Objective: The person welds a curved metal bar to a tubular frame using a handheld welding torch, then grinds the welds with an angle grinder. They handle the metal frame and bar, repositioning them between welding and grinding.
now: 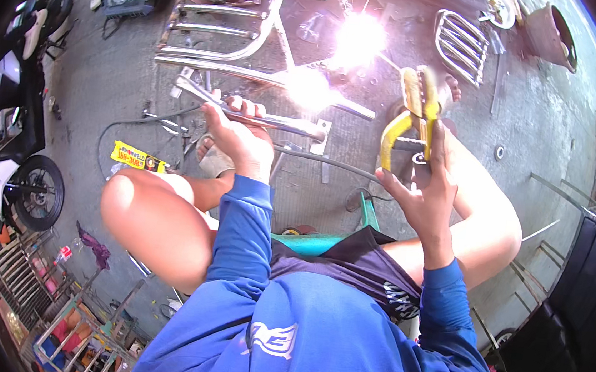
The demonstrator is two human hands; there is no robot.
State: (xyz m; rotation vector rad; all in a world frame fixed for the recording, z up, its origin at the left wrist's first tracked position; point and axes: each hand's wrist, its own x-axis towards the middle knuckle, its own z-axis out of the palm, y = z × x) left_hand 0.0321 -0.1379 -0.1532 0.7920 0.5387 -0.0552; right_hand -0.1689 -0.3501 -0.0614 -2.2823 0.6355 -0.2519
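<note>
Here the left hand [234, 137] grips a steel tube [268, 121] lying crosswise, its free end toward the yellow clamp [414, 111] (right hand's [423, 194] grip closed on its handles).

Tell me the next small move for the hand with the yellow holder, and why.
Probably keep the right hand steady, feeding the yellow electrode holder slowly toward the bright arc. The left hand grips the chrome tube by the frame, and sparks show welding underway.
</note>
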